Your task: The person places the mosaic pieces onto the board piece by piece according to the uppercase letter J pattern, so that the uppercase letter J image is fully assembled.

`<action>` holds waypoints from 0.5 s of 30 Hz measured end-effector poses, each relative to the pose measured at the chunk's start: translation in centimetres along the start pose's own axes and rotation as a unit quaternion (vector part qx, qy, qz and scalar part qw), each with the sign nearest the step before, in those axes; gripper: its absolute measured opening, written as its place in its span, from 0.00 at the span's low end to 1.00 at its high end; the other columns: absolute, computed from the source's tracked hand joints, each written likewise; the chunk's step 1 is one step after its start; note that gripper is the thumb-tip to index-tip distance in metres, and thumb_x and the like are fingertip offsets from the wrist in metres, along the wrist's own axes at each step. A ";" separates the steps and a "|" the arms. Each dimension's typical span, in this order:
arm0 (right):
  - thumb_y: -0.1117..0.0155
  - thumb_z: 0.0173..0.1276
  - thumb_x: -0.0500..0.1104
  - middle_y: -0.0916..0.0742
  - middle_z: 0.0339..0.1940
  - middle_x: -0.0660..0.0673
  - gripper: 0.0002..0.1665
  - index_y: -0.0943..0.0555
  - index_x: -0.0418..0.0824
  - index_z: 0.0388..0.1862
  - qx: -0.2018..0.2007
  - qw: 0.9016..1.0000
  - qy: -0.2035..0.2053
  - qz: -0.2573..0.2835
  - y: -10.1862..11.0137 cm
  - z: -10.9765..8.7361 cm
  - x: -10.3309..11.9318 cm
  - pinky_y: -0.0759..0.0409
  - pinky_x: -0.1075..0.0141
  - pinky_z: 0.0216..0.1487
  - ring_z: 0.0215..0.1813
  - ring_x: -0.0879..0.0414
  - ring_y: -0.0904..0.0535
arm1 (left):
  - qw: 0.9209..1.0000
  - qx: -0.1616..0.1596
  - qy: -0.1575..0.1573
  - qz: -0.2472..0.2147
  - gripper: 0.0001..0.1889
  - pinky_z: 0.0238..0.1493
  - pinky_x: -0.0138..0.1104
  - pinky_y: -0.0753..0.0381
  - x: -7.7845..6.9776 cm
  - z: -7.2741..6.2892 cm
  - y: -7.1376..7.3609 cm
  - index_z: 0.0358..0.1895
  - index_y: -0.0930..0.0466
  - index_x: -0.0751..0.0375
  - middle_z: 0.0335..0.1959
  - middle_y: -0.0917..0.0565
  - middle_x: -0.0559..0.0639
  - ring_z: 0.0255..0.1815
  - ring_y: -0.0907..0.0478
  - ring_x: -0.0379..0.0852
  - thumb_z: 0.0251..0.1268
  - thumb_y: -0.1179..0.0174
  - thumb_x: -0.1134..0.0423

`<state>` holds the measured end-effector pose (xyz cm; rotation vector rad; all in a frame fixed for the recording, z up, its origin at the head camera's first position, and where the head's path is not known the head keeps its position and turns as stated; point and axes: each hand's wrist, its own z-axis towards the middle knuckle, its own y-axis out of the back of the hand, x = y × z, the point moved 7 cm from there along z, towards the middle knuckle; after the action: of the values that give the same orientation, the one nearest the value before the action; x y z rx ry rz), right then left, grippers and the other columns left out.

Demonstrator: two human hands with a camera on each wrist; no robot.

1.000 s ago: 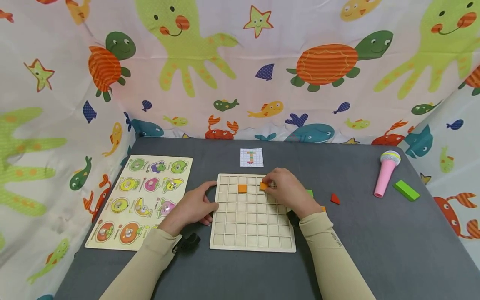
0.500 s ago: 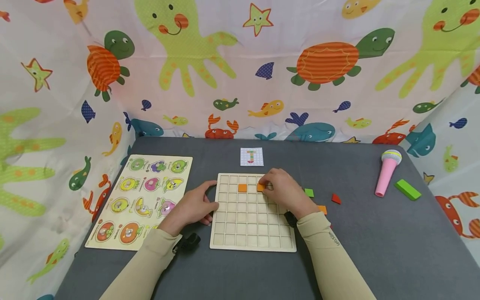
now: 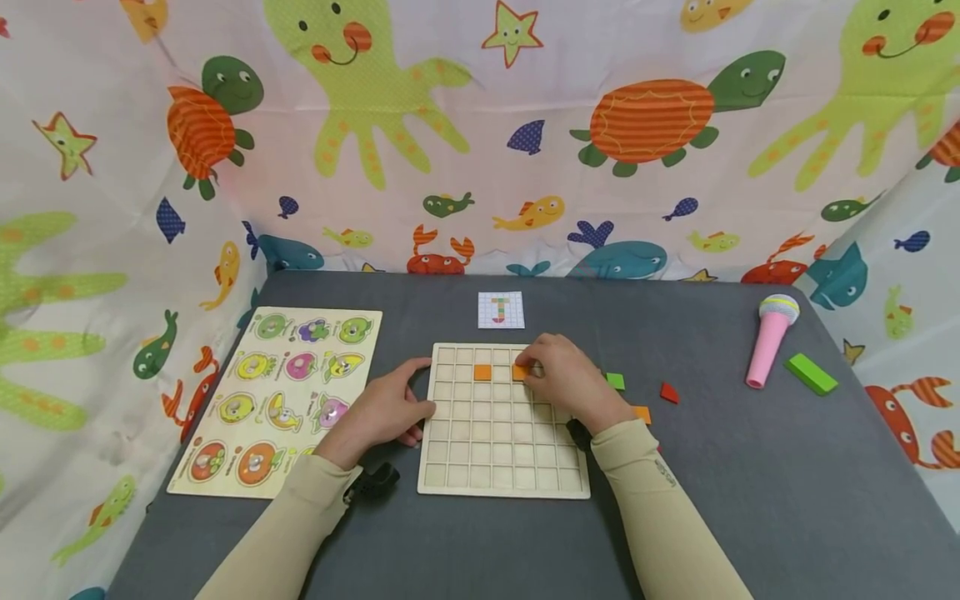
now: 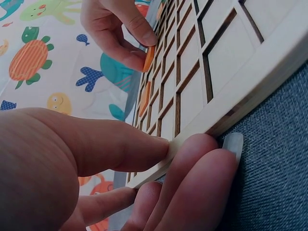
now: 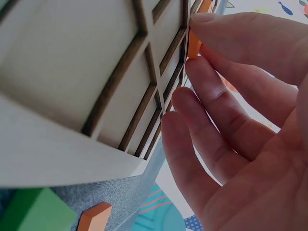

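Note:
A pale wooden grid board (image 3: 504, 437) lies on the dark cloth. The left hand (image 3: 386, 408) rests against its left edge. In the left wrist view, the thumb (image 4: 120, 147) touches the rim, and other fingers bend beside it. Over the upper right cells, the right hand (image 3: 570, 375) pinches an orange square tile (image 3: 519, 372) between thumb and finger. That tile (image 5: 194, 44) looks tilted at the grid in the right wrist view; whether it touches a cell is unclear. Another orange square tile (image 3: 482, 372) sits in a cell to its left.
Behind the board lies a small pattern card (image 3: 501, 310). A fruit puzzle board (image 3: 225, 450) is at left. On the right are a green tile (image 3: 615, 381), an orange tile (image 3: 641, 414), a red piece (image 3: 669, 392), a pink toy microphone (image 3: 768, 342) and a green block (image 3: 812, 374).
The right hand has moved slightly left with the orange square tile, uncovering more of the green tile beside the board. The left hand stays at the board's edge.

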<state>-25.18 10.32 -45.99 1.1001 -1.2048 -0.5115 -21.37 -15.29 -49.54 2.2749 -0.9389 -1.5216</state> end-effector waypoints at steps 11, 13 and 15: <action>0.28 0.71 0.37 0.12 0.49 0.44 0.13 0.09 0.40 0.53 0.005 1.000 -0.004 -0.005 0.0 0.3 -0.3 0.15 0.51 0.63 0.55 0.47 0.19 | 1.000 0.001 0.000 0.008 0.41 0.25 0.38 0.10 -0.1 0.1 0.1 0.85 0.38 0.42 0.34 0.16 0.58 0.22 0.13 0.48 0.70 0.32 0.61; 0.28 0.71 0.37 0.12 0.49 0.44 0.13 0.09 0.40 0.53 0.006 1.000 -0.004 -0.002 -0.1 0.3 -0.3 0.15 0.51 0.63 0.55 0.47 0.19 | 1.000 0.000 0.003 0.007 0.41 0.25 0.38 0.10 0.0 0.1 0.0 0.85 0.38 0.42 0.34 0.16 0.58 0.22 0.13 0.49 0.70 0.32 0.61; 0.27 0.71 0.37 0.12 0.50 0.44 0.13 0.09 0.40 0.53 0.005 1.000 -0.004 -0.001 -0.1 0.2 -0.2 0.15 0.51 0.63 0.55 0.48 0.19 | 1.000 0.001 0.003 0.007 0.41 0.25 0.38 0.10 0.0 0.0 0.0 0.84 0.38 0.42 0.34 0.16 0.58 0.22 0.13 0.49 0.70 0.32 0.61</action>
<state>-25.43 10.36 -46.24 1.1095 -1.2151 -0.5119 -21.40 -15.30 -49.57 2.2680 -0.9532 -1.5086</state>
